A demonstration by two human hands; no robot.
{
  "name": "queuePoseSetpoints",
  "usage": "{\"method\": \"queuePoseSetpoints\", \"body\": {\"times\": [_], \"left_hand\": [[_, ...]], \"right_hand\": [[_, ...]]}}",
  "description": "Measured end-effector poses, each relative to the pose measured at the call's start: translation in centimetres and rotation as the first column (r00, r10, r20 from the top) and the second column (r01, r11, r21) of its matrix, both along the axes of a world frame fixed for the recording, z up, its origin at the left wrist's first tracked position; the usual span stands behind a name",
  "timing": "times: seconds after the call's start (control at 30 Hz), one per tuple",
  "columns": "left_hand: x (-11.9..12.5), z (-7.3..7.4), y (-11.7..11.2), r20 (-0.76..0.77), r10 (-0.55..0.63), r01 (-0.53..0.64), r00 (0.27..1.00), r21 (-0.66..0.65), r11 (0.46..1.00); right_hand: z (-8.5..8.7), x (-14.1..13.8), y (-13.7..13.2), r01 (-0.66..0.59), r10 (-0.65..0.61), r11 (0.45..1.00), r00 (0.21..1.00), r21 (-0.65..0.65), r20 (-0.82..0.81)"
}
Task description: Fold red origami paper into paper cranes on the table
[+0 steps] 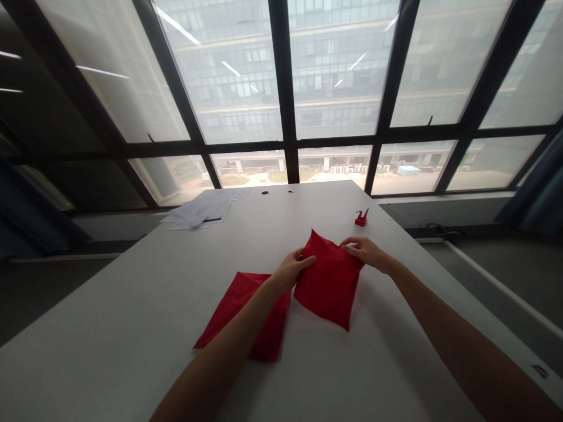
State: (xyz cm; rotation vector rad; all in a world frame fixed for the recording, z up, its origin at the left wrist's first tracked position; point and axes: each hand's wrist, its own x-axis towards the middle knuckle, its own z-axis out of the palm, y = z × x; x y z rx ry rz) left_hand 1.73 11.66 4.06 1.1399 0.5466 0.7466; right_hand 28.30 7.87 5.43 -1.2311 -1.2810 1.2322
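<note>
On the white table (132, 328), near its middle, lies a red sheet (329, 287) of paper, and both hands hold it. Think of the sheet as a clock, with 12 pointing away to the big window (246, 88). The left hand (290, 271) is at about 10 o'clock on the sheet. Its thumb and fingers are closed on the left edge, pinching the paper. The right hand (365, 251) is at about 2 o'clock. Its fingers (349, 247) are closed on the top right corner, pinching it too. The far part of the sheet is bent up into a point at 12 o'clock, between the two hands. The near corner, at 6 o'clock, sits down on the table.

A second red sheet (246, 310) lies flat at 8 o'clock from the first one, just beside it. The left arm (229, 351) goes across it and hides part of it, so I cannot tell if the two sheets touch.

A little red paper bird (361, 218) stands at 1 o'clock, past the right hand and apart from it. Some white papers (200, 212) lie in a loose pile far off at 11 o'clock, near the far left corner of the table. Two dark round spots (264, 192) sit at the far edge at 12 o'clock, close to the papers.
</note>
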Motion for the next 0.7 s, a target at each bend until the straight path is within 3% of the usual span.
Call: {"method": "queuePoseSetpoints", "body": {"times": [0.1, 0.23, 0.47, 0.57, 0.7], "left_hand": [[0.0, -0.4, 0.8, 0.030, 0.136, -0.137, 0.990, 0.027, 0.990], [0.2, -0.2, 1.0, 0.059, 0.207, -0.210, 0.977, 0.065, 0.975], [-1.7, 0.3, 1.6, -0.032, 0.428, -0.418, 0.903, 0.163, 0.894], [-3.9, -0.4, 2.0, -0.119, 0.526, -0.493, 0.842, 0.225, 0.840], [-7.7, -1.3, 1.8, -0.299, 0.616, -0.507, 0.728, 0.370, 0.779]], "right_hand": [[-1.7, -0.4, -1.2, 0.215, -0.218, 0.976, 0.937, -0.039, -0.275], [-3.4, -3.0, -2.5, 0.106, -0.164, 0.982, 0.888, -0.156, -0.429], [-2.8, -6.2, -2.1, 0.273, -0.294, 0.956, 0.856, -0.110, -0.426], [-2.7, -7.9, -1.5, 0.322, -0.340, 0.940, 0.858, -0.113, -0.384], [-3.5, -11.5, -0.9, 0.382, -0.409, 0.912, 0.866, -0.147, -0.286]]}}
